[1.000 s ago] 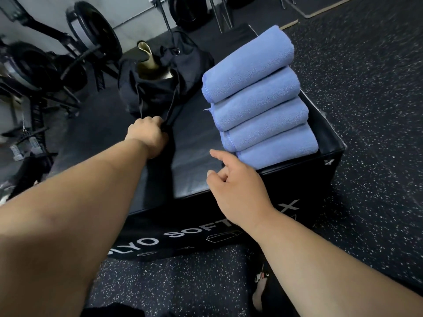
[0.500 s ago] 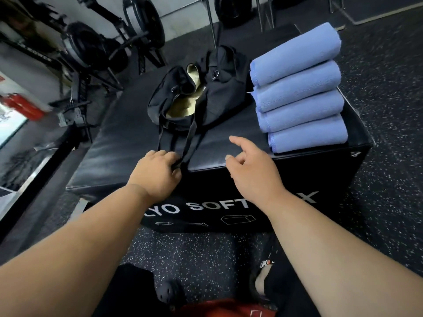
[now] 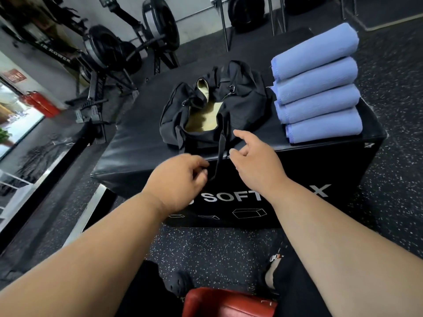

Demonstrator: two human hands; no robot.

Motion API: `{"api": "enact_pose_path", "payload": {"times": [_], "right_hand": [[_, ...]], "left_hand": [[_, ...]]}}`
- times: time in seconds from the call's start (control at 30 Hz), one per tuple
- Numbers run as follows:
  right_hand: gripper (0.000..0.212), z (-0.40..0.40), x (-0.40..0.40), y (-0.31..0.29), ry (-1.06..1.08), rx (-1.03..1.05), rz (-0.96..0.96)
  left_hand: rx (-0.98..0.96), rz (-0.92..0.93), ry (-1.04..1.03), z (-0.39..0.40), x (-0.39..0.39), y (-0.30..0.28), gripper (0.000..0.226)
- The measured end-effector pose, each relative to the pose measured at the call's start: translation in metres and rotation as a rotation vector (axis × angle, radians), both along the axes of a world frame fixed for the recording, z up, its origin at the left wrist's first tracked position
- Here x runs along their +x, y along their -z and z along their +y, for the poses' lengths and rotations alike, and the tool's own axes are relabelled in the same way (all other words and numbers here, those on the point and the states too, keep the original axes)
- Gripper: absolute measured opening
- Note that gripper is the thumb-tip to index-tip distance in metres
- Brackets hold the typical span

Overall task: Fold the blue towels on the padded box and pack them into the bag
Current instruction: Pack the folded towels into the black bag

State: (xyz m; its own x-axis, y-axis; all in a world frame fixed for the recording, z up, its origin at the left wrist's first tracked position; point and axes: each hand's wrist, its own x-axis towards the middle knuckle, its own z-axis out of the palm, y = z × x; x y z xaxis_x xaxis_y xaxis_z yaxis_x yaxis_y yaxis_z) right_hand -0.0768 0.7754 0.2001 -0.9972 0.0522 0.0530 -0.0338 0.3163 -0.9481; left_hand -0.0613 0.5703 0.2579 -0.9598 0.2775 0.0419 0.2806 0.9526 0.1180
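Head view: padded box (image 3: 137,154) top bare on left half; bag (image 3: 240,104) sits mid-top, mouth unzipped, tan lining showing, strap (image 3: 220,154) hanging over near edge. Four folded blue towels (image 3: 318,88) lined along right edge, just right of bag. Left hand (image 3: 180,179) at near edge, fingers curled, pinching strap end. Right hand (image 3: 256,156) hovers right of strap, fingers relaxed, holding nothing. Speckled rubber floor (image 3: 400,179); rowing machines (image 3: 119,51) far left.

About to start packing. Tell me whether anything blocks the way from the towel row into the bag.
Nothing visible does. The four folded blue towels lie directly right of the black duffel bag, whose mouth gapes open showing tan lining. The right hand hovers open before it.
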Motion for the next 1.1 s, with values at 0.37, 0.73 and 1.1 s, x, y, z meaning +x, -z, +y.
{"api": "enact_pose_path", "payload": {"times": [0.37, 0.73, 1.1], "right_hand": [[0.056, -0.02, -0.007, -0.013, -0.019, 0.056, 0.009], [0.055, -0.016, -0.038, -0.004, 0.118, 0.117, -0.05], [0.068, -0.021, -0.048, -0.006, 0.217, 0.024, -0.009]], "left_hand": [[-0.021, 0.087, -0.217, 0.012, -0.088, -0.039, 0.045], [0.023, 0.034, -0.451, -0.008, -0.123, -0.016, 0.064], [0.277, 0.195, -0.419, -0.096, -0.093, -0.017, 0.065]]}}
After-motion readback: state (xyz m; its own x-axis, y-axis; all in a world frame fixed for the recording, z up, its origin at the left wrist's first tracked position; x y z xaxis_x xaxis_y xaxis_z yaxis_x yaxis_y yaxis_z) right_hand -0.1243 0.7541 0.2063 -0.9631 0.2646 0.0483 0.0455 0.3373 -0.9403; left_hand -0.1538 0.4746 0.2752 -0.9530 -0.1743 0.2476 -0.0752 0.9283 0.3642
